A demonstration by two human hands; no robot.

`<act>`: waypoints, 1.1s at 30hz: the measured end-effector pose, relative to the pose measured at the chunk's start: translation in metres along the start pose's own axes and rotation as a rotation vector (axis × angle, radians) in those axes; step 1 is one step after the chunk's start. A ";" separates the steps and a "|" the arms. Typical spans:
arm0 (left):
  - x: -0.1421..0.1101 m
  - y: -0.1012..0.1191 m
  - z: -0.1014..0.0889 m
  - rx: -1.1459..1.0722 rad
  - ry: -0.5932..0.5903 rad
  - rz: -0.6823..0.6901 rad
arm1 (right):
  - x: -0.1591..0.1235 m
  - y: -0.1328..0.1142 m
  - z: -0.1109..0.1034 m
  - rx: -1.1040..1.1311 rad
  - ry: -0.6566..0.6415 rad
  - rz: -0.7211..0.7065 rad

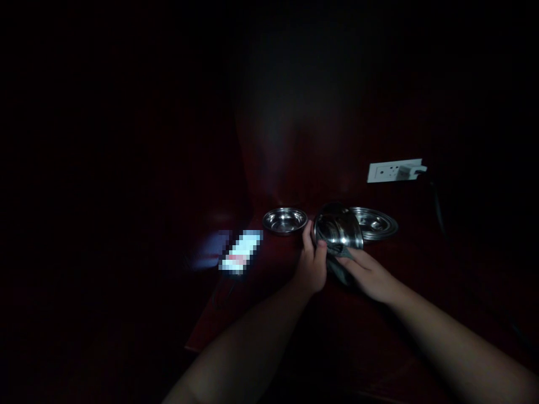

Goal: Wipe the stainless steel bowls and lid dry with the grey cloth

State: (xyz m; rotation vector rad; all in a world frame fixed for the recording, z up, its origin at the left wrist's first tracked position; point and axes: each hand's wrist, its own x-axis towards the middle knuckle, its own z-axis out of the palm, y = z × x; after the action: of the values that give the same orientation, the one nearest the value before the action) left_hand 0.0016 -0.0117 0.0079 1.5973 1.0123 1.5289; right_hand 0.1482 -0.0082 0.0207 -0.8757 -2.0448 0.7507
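Note:
The room is very dark. A shiny steel bowl [339, 227] is tipped on its side above a dark red table [269, 303], its hollow turned toward me. My left hand [311, 261] grips its left rim, fingers closed. My right hand [368, 275] is closed on a dark grey cloth [339, 264] held against the bowl's lower edge.
A second steel bowl [285, 220] rests upright to the left. A flat steel plate [374, 223] lies behind on the right. A lit phone [241, 253] lies on the table's left part. A white wall socket [394, 170] with a plug sits at the back right.

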 end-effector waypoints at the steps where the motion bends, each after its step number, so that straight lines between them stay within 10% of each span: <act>1: -0.001 0.000 0.001 -0.013 -0.020 0.017 | 0.000 0.001 0.000 0.034 0.036 0.002; 12: -0.006 0.004 0.007 -0.098 -0.107 0.062 | 0.005 0.011 0.005 -0.332 0.287 -0.166; 33: -0.004 0.000 0.005 -0.045 -0.048 0.016 | 0.009 0.029 -0.005 -0.809 0.241 0.054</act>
State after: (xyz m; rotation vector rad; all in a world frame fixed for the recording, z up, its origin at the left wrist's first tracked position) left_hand 0.0063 -0.0148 0.0056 1.6065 0.9341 1.5068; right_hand 0.1570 0.0173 0.0054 -1.3804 -2.1041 -0.2021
